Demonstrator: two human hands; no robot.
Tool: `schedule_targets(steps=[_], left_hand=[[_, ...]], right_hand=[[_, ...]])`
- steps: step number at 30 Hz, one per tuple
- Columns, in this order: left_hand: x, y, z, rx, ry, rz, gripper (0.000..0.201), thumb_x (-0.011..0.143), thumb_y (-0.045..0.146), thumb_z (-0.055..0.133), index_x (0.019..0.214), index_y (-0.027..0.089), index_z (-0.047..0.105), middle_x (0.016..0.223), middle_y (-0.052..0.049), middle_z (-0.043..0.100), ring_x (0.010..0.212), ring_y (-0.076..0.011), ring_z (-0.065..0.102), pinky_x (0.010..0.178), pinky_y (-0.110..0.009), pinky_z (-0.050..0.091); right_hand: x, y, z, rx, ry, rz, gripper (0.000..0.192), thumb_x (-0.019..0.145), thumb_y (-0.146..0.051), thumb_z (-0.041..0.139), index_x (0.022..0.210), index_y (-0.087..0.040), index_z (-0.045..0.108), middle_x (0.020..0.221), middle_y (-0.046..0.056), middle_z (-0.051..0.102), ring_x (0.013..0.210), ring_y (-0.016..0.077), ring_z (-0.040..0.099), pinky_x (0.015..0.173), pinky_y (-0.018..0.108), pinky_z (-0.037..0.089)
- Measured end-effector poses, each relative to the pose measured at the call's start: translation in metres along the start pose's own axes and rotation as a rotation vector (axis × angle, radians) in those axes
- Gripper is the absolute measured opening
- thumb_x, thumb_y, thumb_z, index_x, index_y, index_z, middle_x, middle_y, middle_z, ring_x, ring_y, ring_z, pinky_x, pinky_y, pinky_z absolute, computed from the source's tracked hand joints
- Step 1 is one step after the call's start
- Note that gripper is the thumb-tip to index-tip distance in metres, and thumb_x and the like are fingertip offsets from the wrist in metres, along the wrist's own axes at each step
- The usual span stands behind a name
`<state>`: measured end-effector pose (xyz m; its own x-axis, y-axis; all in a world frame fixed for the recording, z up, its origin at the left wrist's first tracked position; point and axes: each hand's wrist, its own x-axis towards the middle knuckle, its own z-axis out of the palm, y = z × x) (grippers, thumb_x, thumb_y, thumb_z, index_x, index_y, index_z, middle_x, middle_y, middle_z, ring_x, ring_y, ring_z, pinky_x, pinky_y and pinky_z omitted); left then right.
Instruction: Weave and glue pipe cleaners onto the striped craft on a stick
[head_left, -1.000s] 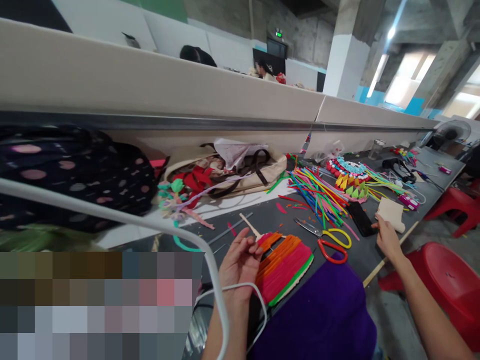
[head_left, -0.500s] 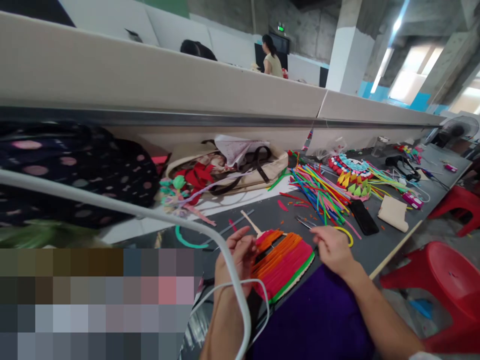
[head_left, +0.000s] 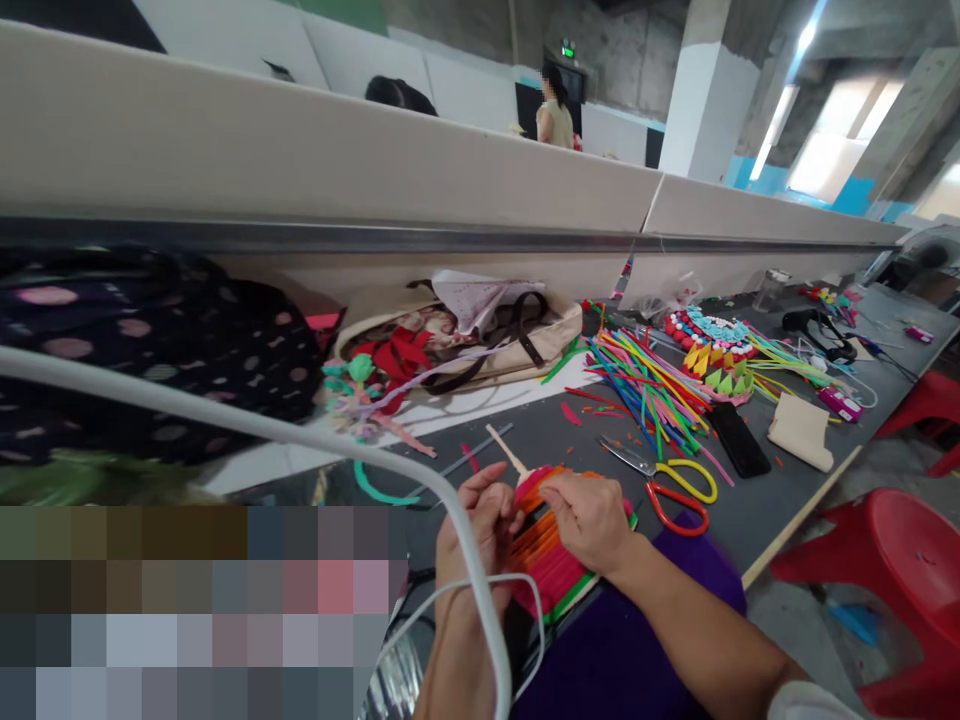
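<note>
A flat panel (head_left: 559, 575) covered in rows of pink and orange pipe cleaners, with a green edge, lies in front of me. My left hand (head_left: 480, 535) is at its left side, fingers curled together. Over the panel's upper right, my right hand (head_left: 596, 520) is closed, thumb and forefinger pinched near the orange rows. Whatever sits in either pinch is too small to make out. Scissors (head_left: 656, 480) with one yellow and one red handle rest right of my right hand, blades toward the upper left. A pale stick (head_left: 506, 448) pokes out beyond the panel's top.
Loose coloured pipe cleaners (head_left: 645, 385) are heaped behind the scissors, near a black phone (head_left: 739, 440) and a beige cloth piece (head_left: 799, 430). A white lamp arm (head_left: 300, 425) crosses the view before my left forearm. A canvas bag (head_left: 551, 335) lies against the partition.
My right hand has moved left from the scissors onto the panel, beside my left hand. The scissors now lie uncovered on the table. My left hand has hardly moved.
</note>
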<state>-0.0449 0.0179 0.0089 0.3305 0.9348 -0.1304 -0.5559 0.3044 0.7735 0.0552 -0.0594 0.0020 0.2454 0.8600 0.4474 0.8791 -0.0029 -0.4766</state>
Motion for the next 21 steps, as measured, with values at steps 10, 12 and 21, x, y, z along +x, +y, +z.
schedule_targets(steps=[10, 12, 21], left_hand=[[-0.001, 0.002, -0.004, 0.052, 0.052, 0.019, 0.038, 0.060, 0.030, 0.081, 0.090, 0.016, 0.062, 0.042, 0.010, 0.046, 0.036, -0.0048, 0.035, 0.037, -0.016, 0.032], [0.000, 0.001, -0.007, 0.070, 0.038, -0.008, 0.040, 0.061, 0.029, 0.081, 0.094, 0.017, 0.061, 0.044, 0.009, 0.050, 0.036, -0.0052, 0.037, 0.039, -0.016, 0.035], [-0.002, 0.001, -0.004, 0.047, 0.022, -0.052, 0.039, 0.060, 0.026, 0.079, 0.094, 0.016, 0.062, 0.046, 0.009, 0.050, 0.037, -0.0044, 0.038, 0.041, -0.017, 0.037]], right_hand=[[0.002, 0.013, -0.002, -0.094, 0.012, 0.054, 0.029, 0.096, -0.025, 0.040, 0.120, -0.020, 0.054, 0.102, 0.009, 0.068, 0.096, 0.0210, 0.062, 0.084, 0.031, 0.047], [-0.001, 0.017, -0.015, -0.196, -0.052, 0.097, 0.028, 0.096, -0.025, 0.042, 0.120, -0.019, 0.054, 0.100, 0.009, 0.068, 0.093, 0.0217, 0.063, 0.078, 0.031, 0.047], [-0.045, 0.098, -0.083, -0.705, 0.011, 0.481, 0.029, 0.097, -0.040, 0.040, 0.089, -0.016, 0.054, 0.085, 0.013, 0.063, 0.082, 0.0244, 0.061, 0.070, 0.031, 0.043]])
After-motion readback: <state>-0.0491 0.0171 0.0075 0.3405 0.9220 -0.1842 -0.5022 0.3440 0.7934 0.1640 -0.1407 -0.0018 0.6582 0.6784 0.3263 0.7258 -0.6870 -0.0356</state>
